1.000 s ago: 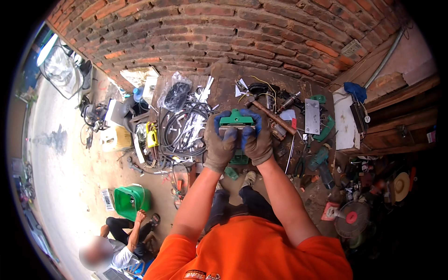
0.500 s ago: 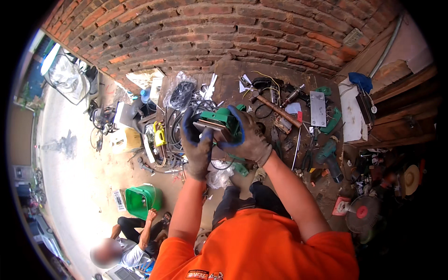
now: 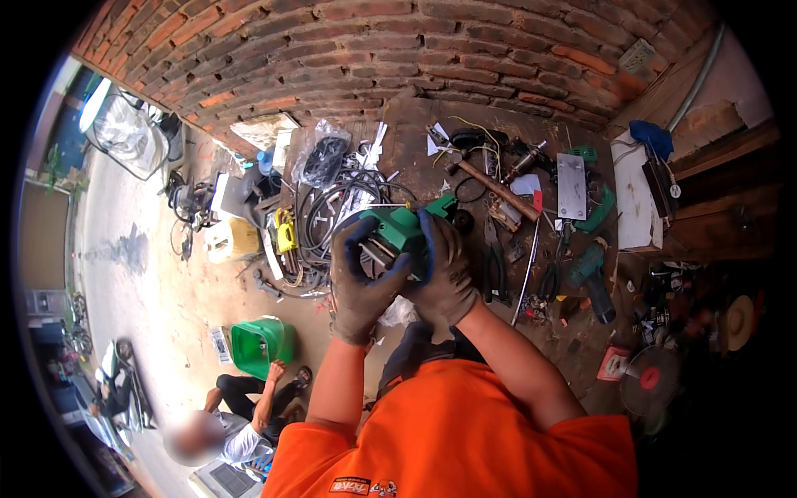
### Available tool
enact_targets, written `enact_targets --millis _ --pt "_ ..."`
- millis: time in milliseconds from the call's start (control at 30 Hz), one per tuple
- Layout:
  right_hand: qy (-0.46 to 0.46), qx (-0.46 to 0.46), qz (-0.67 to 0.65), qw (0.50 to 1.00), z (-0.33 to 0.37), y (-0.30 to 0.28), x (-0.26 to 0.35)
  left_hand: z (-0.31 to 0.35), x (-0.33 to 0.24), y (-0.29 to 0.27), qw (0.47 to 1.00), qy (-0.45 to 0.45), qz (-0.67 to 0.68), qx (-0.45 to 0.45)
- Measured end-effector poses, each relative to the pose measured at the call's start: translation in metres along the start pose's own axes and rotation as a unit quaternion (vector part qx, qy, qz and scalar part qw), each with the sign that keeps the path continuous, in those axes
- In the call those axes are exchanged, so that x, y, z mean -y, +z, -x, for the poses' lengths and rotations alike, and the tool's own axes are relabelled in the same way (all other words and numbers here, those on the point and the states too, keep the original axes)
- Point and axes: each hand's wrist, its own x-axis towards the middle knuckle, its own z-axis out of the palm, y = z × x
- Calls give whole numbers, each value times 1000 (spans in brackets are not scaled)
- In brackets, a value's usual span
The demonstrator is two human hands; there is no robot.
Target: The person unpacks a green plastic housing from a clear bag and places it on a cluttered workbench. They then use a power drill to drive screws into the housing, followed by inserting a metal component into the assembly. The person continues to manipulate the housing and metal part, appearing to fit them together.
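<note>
Both of my hands wear grey-brown work gloves with blue showing at the inner side. Between them, above the near edge of the workbench, is a green power tool (image 3: pixel 397 228) with a flat plate underneath, which looks like a sheet sander. My left hand (image 3: pixel 363 278) grips its left side, fingers curled over the top and thumb along the plate. My right hand (image 3: pixel 447 264) wraps its right side and hides much of that end. Behind the tool, a coiled black cable (image 3: pixel 320 220) lies on the bench. A hammer (image 3: pixel 496 189) rests beyond my right hand.
The wooden workbench (image 3: pixel 398 137) backs onto a brick wall (image 3: pixel 365 62). A green cordless drill (image 3: pixel 591 278), pliers (image 3: pixel 495 261) and a metal plate (image 3: pixel 572 187) lie on the right. On the lower left, a seated person (image 3: pixel 241 436) holds a green bucket (image 3: pixel 282 340).
The tool has tilted in my hands: its flat plate, facing me before, is now turned mostly downward and more of the green top shows. A motorbike has appeared on the road at left.
</note>
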Motion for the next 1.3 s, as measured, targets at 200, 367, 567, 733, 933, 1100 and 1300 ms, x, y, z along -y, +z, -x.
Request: enact_targets --millis 200,367,567,733,933,1100,1300 --pt "-16 -23 23 999 14 11 0 10 -4 7 981 -50 180 -42" --pt "-25 -36 33 998 19 16 8 10 -1 13 983 -26 166 -71" --pt "-52 42 21 998 11 -19 5 12 13 -12 977 -81 188 -64" --pt "115 193 116 968 -8 -57 -36 -2 24 -22 960 -78 256 -79" --pt "221 188 -52 956 11 -50 -50 -25 24 -20 976 -45 214 14" --pt "283 30 -301 910 38 -46 -86 -17 28 -27 973 -58 210 75" --pt "202 302 148 920 5 -41 -145 -18 43 -43 974 -56 203 81"
